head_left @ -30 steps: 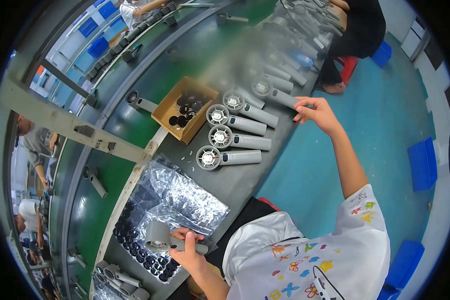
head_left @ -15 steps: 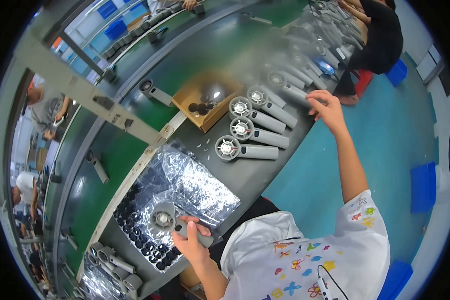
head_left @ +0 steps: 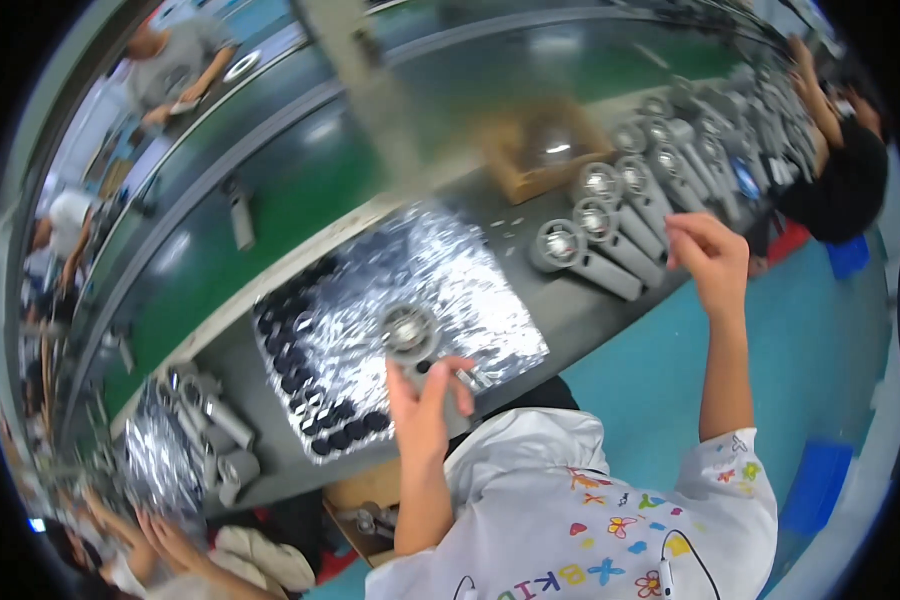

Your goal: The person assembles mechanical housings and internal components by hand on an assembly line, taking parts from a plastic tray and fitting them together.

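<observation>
Handheld fan (head_left: 410, 333): one, grey, held above the silver sheet (head_left: 425, 245), its round ring end pointing away from the person.
Left end of the worktop (head_left: 228, 365): several grey fan bodies (head_left: 222, 422) overlapping in a heap, too crowded to count.
Green belt (head_left: 300, 200): one grey fan (head_left: 241, 218) in plain view.
Black discs (head_left: 340, 439): over a dozen, along the sheet's left and near edges; blurred, so no exact count.
Left hand (head_left: 422, 420): one, fingers and thumb grasping the handheld fan's handle.
Cardboard box (head_left: 535, 185): one, at the worktop's far side.
Row of fans (head_left: 608, 272): four at the near end; beyond, more, too packed to count.
Right hand (head_left: 712, 268): one, released, fingers loosely curled near the row's handles; contact cannot be told.
Blue bins (head_left: 818, 488): two, on the teal floor (head_left: 635, 370).
</observation>
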`<state>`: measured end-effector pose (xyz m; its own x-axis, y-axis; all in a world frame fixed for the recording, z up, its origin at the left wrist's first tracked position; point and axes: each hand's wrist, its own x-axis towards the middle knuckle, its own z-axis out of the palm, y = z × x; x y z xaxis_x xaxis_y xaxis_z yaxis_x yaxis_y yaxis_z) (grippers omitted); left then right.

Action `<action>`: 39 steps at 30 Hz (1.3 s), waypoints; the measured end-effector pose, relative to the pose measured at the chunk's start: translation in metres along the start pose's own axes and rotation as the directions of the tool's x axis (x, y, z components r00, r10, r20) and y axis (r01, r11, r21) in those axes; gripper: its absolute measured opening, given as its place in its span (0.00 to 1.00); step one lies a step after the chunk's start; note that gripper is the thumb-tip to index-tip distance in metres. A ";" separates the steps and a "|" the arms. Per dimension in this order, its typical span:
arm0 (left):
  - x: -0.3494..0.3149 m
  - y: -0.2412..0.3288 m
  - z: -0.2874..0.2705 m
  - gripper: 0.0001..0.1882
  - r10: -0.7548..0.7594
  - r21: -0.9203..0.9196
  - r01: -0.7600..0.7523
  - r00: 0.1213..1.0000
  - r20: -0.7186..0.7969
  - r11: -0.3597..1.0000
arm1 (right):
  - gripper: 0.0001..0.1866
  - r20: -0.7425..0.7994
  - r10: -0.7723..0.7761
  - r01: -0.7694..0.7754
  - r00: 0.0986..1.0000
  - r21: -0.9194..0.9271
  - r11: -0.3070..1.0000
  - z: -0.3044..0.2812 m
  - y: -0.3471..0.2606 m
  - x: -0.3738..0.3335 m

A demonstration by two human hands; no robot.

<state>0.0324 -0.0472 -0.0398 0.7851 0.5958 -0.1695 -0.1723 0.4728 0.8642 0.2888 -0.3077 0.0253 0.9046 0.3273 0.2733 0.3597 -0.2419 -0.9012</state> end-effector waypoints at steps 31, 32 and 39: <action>-0.037 0.029 -0.022 0.32 0.163 0.101 -0.153 0.981 -0.102 0.983 | 0.15 0.657 -0.596 0.654 0.462 0.202 0.729 0.214 -0.121 -0.048; -0.037 0.029 -0.022 0.32 0.163 0.100 -0.153 0.981 -0.102 0.983 | 0.15 0.658 -0.595 0.654 0.461 0.201 0.729 0.214 -0.121 -0.048; -0.033 0.028 -0.027 0.31 0.173 0.129 -0.160 0.980 -0.100 0.979 | 0.19 0.643 -0.653 0.746 0.400 0.186 0.640 0.222 -0.121 -0.052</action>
<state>-0.0146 -0.0365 -0.0221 0.6802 0.7303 -0.0635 -0.2170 0.2833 0.9341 0.1478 -0.0924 0.0453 -0.0204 0.8760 0.4819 0.8620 0.2595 -0.4353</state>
